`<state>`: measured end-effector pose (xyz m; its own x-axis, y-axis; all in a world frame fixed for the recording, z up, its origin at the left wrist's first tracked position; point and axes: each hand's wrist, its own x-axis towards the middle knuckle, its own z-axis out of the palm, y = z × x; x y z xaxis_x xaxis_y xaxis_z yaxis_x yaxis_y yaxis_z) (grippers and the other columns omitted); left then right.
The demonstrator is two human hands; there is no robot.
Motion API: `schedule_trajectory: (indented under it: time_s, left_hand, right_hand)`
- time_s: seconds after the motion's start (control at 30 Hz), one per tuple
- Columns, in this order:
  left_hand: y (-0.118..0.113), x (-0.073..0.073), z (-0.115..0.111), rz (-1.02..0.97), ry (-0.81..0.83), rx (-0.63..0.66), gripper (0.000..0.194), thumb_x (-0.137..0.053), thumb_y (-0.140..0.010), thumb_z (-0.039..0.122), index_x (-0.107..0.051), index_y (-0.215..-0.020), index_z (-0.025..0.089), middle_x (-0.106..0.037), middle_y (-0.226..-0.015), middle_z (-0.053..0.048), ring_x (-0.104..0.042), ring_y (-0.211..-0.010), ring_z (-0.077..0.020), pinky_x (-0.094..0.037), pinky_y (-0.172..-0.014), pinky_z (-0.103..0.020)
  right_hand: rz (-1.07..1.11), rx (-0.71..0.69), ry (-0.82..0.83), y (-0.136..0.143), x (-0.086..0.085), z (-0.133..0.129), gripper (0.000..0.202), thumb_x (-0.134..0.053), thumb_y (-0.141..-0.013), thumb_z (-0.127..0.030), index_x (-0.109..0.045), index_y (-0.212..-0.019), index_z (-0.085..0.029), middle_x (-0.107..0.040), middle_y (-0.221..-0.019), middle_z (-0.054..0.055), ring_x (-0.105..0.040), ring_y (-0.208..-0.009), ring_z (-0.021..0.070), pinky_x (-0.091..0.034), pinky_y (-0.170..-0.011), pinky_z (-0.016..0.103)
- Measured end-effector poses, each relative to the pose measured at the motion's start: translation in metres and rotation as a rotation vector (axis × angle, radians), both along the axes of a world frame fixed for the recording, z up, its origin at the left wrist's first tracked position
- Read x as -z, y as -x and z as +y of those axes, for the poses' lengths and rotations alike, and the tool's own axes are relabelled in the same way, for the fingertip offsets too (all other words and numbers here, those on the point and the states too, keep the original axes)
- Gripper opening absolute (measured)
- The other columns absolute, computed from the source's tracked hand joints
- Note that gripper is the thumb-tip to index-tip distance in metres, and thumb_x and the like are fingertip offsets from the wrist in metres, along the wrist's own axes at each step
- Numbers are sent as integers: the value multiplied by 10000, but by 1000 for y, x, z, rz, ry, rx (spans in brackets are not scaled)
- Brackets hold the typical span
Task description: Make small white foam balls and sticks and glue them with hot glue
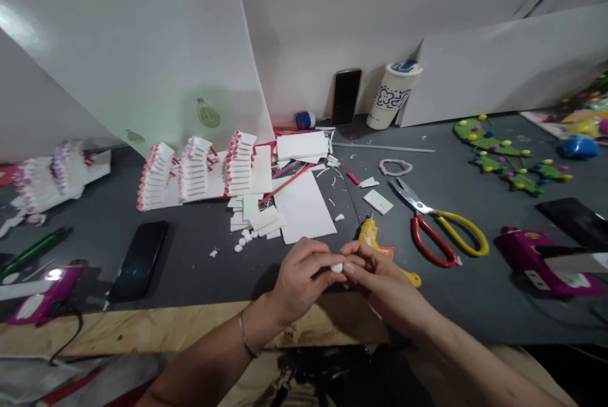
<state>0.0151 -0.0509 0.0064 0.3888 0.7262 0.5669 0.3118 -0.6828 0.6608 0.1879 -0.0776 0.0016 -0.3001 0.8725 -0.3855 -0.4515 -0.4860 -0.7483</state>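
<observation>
My left hand [304,277] and my right hand [375,277] meet above the front edge of the dark table. Between their fingertips is a small white piece [337,267], pinched from both sides. Just behind my right hand lies a yellow glue gun [370,234], partly covered by that hand. Several small white balls [242,242] rest behind and to the left of my left hand, beside white foam pieces [266,220]. A white sheet [305,207] lies behind both hands.
Scissors [425,211] lie open at the right, near a purple device [541,261]. Rows of red-tipped white sticks [240,163] stand at the back left. A black phone [139,260] is at the left; a cup [394,95] stands by the wall.
</observation>
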Motion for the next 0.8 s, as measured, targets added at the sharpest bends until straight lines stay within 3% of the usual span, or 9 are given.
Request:
schedule_trajectory:
  time_s: [0.17,0.33,0.5,0.63,0.8]
  left_hand:
    - [-1,1,-1,5,-1,-14,178,-654,-831,316,-672,-933,172,-624,-854,-51,-591,-801,-147,-517,-715,-272]
    - [3,1,5,46,146,119,423,-643,-797,459,-648,-1119,185,-621,-969,-86,-606,-885,-178,-528,-766,-309]
    - [4,0,5,-3,149,121,224,-624,-850,341,-701,-973,170,-627,-878,-70,-604,-820,-157,-512,-741,-281]
    - [2,0,3,-35,157,73,222,-657,-821,369,-695,-874,158,-618,-830,-63,-597,-795,-159,-507,-716,-278]
    - [2,1,6,30,152,157,319,-648,-819,395,-682,-1048,175,-631,-901,-77,-601,-828,-160,-505,-721,-265]
  right_hand:
    - [-73,26,11,1,-3,1,383,-831,-641,-374,-571,-871,-209,-662,-693,-44,-591,-647,101,-419,-663,234]
    - [-162,5,-22,-3,-8,5,460,-825,-625,-425,-523,-905,-219,-636,-634,-62,-550,-568,101,-404,-604,243]
    - [-184,1,-17,-1,-16,5,520,-834,-599,-438,-497,-932,-223,-643,-642,-58,-574,-594,108,-420,-617,247]
    - [-183,-6,5,1,-17,5,537,-846,-579,-421,-487,-926,-223,-674,-695,-42,-622,-661,128,-447,-670,266]
    - [-243,-25,-35,-5,-16,9,522,-834,-598,-430,-486,-920,-213,-621,-592,-79,-560,-562,91,-416,-601,234]
